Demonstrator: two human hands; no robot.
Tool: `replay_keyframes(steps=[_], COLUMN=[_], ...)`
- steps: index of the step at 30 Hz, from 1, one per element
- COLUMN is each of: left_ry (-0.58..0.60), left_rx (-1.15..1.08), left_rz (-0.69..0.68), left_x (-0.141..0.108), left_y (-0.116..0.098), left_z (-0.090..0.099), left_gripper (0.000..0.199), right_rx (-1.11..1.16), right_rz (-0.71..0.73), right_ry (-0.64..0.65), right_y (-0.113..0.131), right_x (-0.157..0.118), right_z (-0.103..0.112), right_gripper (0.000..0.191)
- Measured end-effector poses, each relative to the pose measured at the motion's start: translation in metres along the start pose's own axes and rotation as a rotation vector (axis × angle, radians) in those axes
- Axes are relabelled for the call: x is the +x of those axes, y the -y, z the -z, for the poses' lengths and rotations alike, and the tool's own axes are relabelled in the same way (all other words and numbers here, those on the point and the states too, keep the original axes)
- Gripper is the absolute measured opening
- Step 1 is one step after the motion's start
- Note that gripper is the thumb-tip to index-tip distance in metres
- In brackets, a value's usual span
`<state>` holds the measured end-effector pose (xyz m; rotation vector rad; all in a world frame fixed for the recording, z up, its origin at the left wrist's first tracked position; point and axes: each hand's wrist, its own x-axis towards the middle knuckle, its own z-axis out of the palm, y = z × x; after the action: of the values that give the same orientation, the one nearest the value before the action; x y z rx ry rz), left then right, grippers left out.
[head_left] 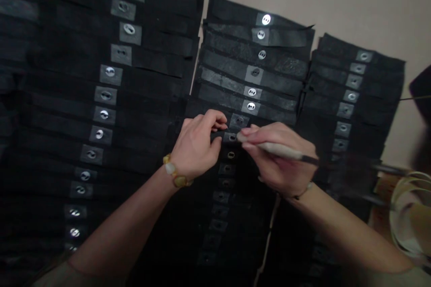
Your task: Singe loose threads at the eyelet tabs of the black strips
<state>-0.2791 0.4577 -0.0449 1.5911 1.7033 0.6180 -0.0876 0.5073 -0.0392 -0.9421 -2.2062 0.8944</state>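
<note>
By overlapping black strips (218,60) the middle of the frame is filled. Near the centre, the left hand (198,145) is placed with curled fingers and thumb narrowly parted, nothing seen between. By the right hand (283,161) a pale pen-like tool (281,149) is gripped, its long axis sloped down rightwards. Between both hands, its right edge reached by the tool's tip, a small grey patch (226,138) is seen, with a round, dull disc (232,137).
</note>
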Motion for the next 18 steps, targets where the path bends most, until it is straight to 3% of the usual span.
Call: replay_keyframes(steps=[4, 9, 14, 18], left_ry=[-0.033, -0.059, -0.090, -0.104], left_rx=[0.018, 0.231, 0.282, 0.259], left_rz=[0.012, -0.108, -0.174, -0.161], left_x=[0.003, 0.021, 0.034, 0.035], left_y=[-0.007, -0.016, -0.008, -0.004], left_z=[0.003, -0.005, -0.017, -0.019], left_gripper=[0.023, 0.018, 0.019, 0.019], right_rx=[0.041, 0.142, 0.242, 0.216], right_rz=[0.010, -0.118, -0.082, -0.054], right_ry=[0.025, -0.179, -0.043, -0.024], right_y=[-0.014, -0.032, -0.048, -0.051], right_x=[-0.003, 0.009, 0.019, 0.019], right_z=[0.001, 0.016, 0.014, 0.008], right_gripper=[0.007, 0.004, 0.004, 0.004])
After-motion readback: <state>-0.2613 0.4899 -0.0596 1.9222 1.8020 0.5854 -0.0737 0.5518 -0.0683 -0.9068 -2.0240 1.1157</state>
